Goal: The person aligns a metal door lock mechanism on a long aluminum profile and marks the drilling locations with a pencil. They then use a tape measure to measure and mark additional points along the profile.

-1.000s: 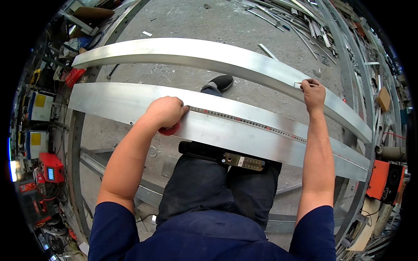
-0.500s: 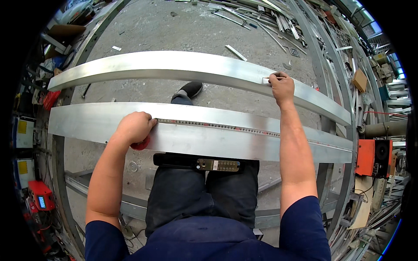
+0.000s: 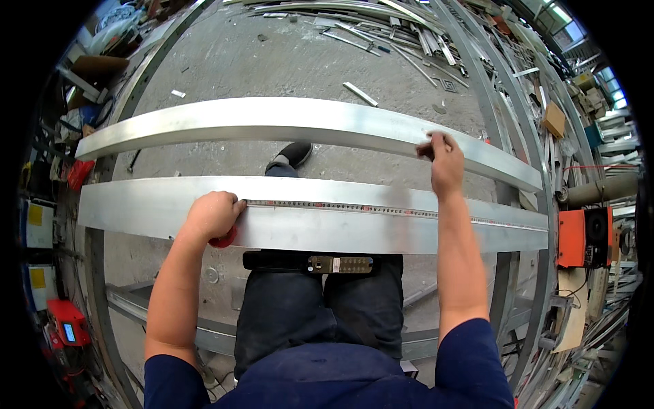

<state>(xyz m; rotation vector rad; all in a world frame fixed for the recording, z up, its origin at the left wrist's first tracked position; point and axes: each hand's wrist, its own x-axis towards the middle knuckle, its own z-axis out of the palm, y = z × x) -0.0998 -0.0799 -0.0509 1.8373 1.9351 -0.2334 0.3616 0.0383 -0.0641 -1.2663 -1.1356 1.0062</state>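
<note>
My left hand (image 3: 216, 215) grips a red tape measure (image 3: 225, 237) at the near edge of a wide silver metal beam (image 3: 306, 232). From under its fingers the tape blade (image 3: 327, 206) stretches rightward along the beam's top face to the right end. My right hand (image 3: 445, 163) is over a second, parallel silver beam (image 3: 272, 112) farther away. Its fingers are curled together and slightly blurred; what they hold, if anything, cannot be made out. My right forearm crosses above the near beam and hides part of the blade.
Both beams lie across a grey metal frame (image 3: 95, 273). A black remote-like device with buttons (image 3: 340, 264) rests at my lap. An orange machine (image 3: 575, 238) stands at right, a red device with a screen (image 3: 68, 324) at left. Metal offcuts (image 3: 422, 37) litter the far floor.
The thin light stick seen in my right fingers earlier no longer shows clearly. That hand has shifted slightly toward me and its fingers have turned. My left hand stays on the tape measure.
</note>
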